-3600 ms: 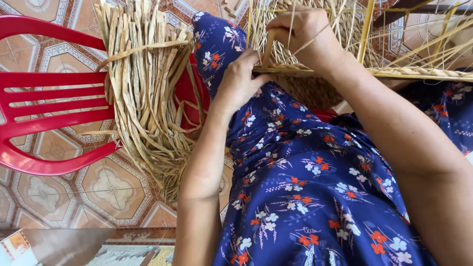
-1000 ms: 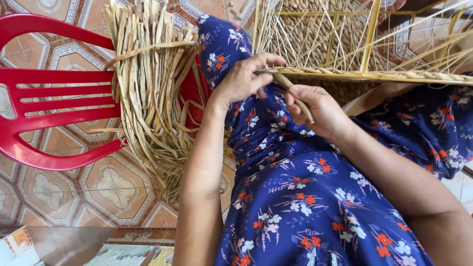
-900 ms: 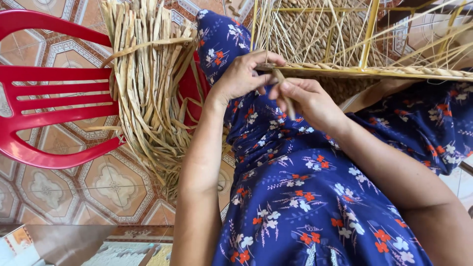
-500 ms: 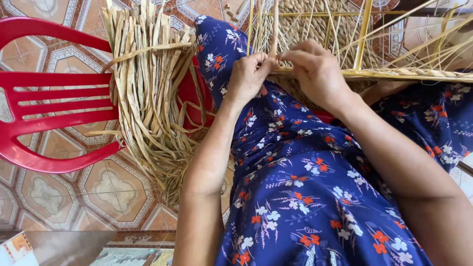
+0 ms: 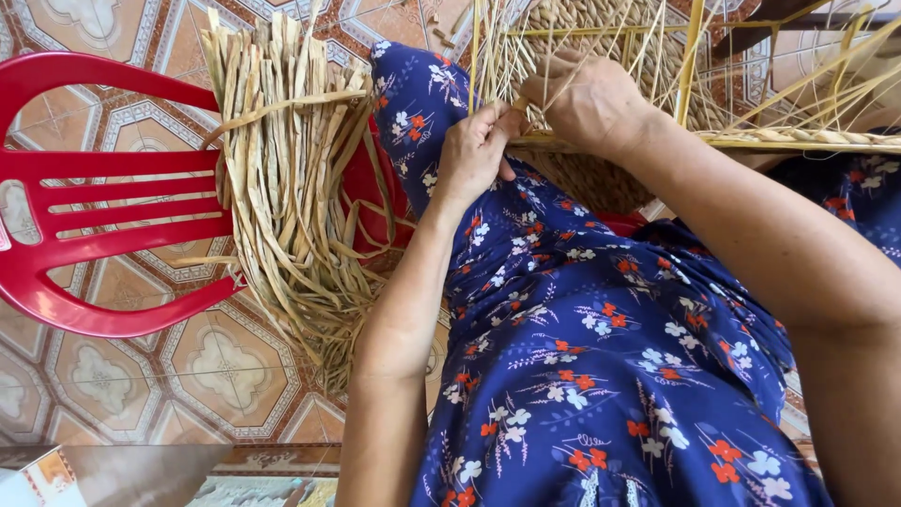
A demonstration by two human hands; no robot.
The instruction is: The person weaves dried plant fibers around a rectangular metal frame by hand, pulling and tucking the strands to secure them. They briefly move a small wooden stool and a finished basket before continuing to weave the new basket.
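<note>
Both hands are working at upper centre of the frame, on the edge of a half-woven basket (image 5: 601, 178) resting on the person's lap. The basket is made of dry tan fibre: its lower body is showing a tight braided weave, and above it loose thin straws (image 5: 526, 47) are sticking up and fanning out past the top edge. A thick yellowish rim (image 5: 798, 139) is running from the hands out to the right edge of the frame.

Left hand (image 5: 477, 150) is sitting just left of the right one, fingers curled in narrow, pinching a strand at the rim. Right hand (image 5: 587, 99) is closed in a loose fist over the same spot, knuckles up, thin straws passing across its back. The hands are touching or nearly so; I cannot tell exactly which strand each is gripping, since the fingertips are hiding under the knuckles.

A bundle of flat dried reeds (image 5: 291, 188), tied near the top with one strip, is lying over the seat of a red plastic chair (image 5: 84, 235) in the left half of the frame, its lower ends splaying toward the patterned floor tiles (image 5: 216, 366).

A blue floral dress (image 5: 601, 357) is filling the lower right. The top of the basket is cut off by the frame, and its far side is hard to make out behind the straws.
</note>
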